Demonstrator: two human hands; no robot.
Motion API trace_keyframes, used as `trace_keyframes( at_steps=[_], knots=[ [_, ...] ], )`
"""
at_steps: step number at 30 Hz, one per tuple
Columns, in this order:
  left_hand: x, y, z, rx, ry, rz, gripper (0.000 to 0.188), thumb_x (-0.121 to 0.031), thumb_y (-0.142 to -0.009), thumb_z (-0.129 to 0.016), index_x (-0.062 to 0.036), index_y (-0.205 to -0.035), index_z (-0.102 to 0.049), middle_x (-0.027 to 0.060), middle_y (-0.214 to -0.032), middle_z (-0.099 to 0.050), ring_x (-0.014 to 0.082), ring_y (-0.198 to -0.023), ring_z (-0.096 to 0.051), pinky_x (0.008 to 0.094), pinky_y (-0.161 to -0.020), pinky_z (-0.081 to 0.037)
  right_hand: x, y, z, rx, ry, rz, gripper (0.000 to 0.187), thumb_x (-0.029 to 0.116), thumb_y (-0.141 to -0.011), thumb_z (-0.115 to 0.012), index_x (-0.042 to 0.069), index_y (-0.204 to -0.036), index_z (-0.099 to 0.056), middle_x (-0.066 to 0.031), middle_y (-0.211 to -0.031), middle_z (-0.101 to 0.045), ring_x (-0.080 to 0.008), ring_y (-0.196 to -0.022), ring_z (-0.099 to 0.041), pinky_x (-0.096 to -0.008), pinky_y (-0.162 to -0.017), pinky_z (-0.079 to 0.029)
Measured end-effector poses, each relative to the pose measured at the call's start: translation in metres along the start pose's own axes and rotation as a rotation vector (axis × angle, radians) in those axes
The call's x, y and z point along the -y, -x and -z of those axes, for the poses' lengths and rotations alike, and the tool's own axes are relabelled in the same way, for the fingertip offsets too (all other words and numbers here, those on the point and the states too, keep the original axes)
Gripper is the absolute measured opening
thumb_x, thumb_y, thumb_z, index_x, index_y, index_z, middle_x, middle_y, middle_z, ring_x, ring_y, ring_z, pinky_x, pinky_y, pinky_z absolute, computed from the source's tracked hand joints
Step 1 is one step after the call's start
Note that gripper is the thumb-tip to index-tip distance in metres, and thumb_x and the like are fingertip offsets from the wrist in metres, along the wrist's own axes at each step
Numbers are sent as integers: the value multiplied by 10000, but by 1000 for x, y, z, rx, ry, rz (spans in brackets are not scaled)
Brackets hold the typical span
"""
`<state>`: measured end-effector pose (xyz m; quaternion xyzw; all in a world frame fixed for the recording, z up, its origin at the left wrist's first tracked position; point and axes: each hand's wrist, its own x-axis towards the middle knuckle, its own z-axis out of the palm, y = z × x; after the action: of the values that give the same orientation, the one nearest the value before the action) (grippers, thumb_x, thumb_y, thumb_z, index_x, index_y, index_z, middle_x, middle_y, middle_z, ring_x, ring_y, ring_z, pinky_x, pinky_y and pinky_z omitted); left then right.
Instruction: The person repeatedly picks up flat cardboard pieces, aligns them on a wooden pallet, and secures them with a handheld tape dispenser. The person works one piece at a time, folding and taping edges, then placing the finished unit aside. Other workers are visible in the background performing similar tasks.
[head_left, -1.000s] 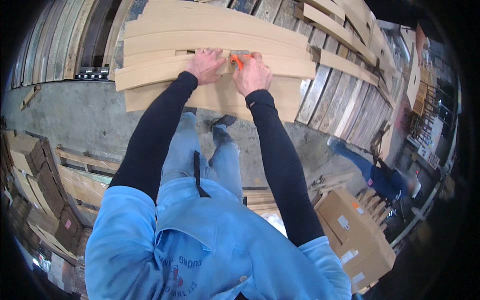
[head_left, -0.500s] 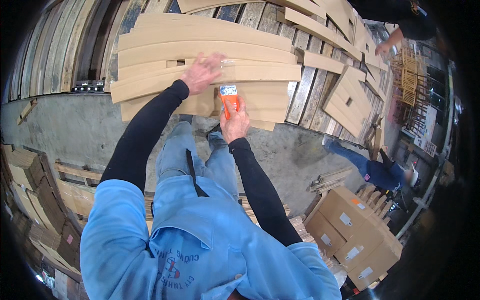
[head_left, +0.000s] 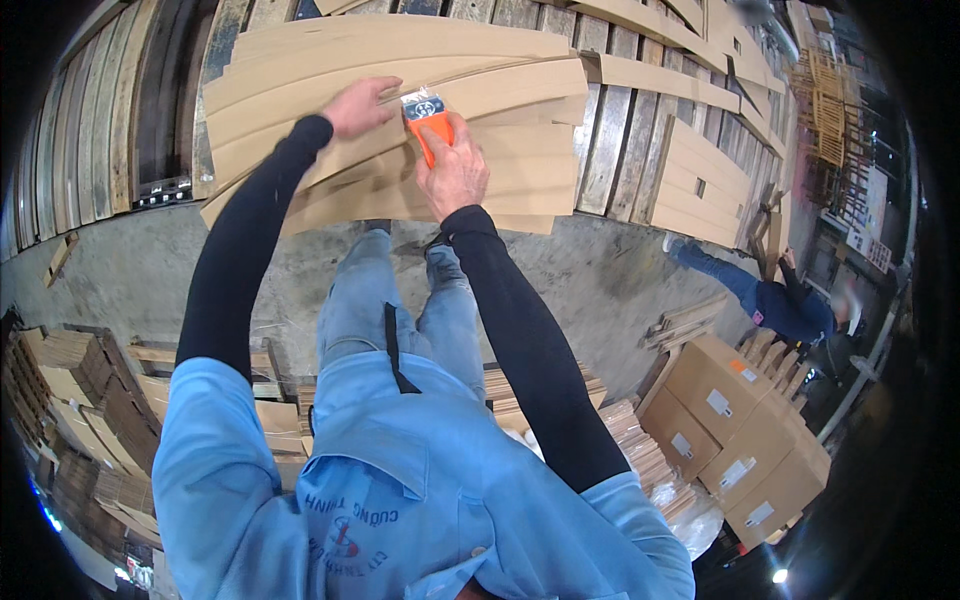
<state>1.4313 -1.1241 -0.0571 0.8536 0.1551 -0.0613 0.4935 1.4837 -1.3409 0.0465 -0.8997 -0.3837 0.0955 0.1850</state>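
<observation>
Long tan cardboard pieces [head_left: 510, 95] lie overlapping in a pile on wooden slats in front of me. My right hand [head_left: 455, 175] is wrapped around an orange tape dispenser [head_left: 430, 130], its metal-and-blue head resting near the edge where two pieces overlap. A shiny clear bit, which looks like tape, shows at the head's tip. To its left my left hand [head_left: 360, 108] lies on the cardboard, fingers stretched out and apart near the same edge. Whether its fingertips lift that edge I cannot tell.
Slatted wooden pallets [head_left: 630, 130] run under and beyond the pile. More cut cardboard [head_left: 700, 185] lies to the right. Beyond it a co-worker [head_left: 790, 305] bends over. Large cartons [head_left: 740, 420] stand at lower right, and stacked flat cardboard [head_left: 90, 370] at lower left.
Both hands have moved left and farther from me, the right one with the dispenser. The upper cardboard pieces have shifted and now slant. The other person's arm at top right is gone from view.
</observation>
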Motion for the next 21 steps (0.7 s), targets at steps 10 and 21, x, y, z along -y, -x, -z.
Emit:
trace_keyframes(
  at_steps=[10, 21],
  knots=[
    [-35, 47, -38, -189, -654, -15, 607, -357, -721, -837, -60, -1199, -610, 117, -1500, -437, 330, -1287, -499, 473, -1054, -421, -3, 14, 13, 55, -54, 21, 475, 109, -743, -760, 178, -1209, -706, -132, -1403, -510, -369, -1026, -649, -460, -877, -553],
    [14, -1, 32, 38, -95, 69, 656, -356, -801, -795, 25, -1297, -599, 221, -1540, -426, 387, -1375, -452, 442, -1166, -349, -10, 17, 6, 84, -55, 67, 483, 105, -767, -739, 180, -1243, -700, -157, -1442, -484, -373, -1109, -626, -462, -915, -538]
  ],
)
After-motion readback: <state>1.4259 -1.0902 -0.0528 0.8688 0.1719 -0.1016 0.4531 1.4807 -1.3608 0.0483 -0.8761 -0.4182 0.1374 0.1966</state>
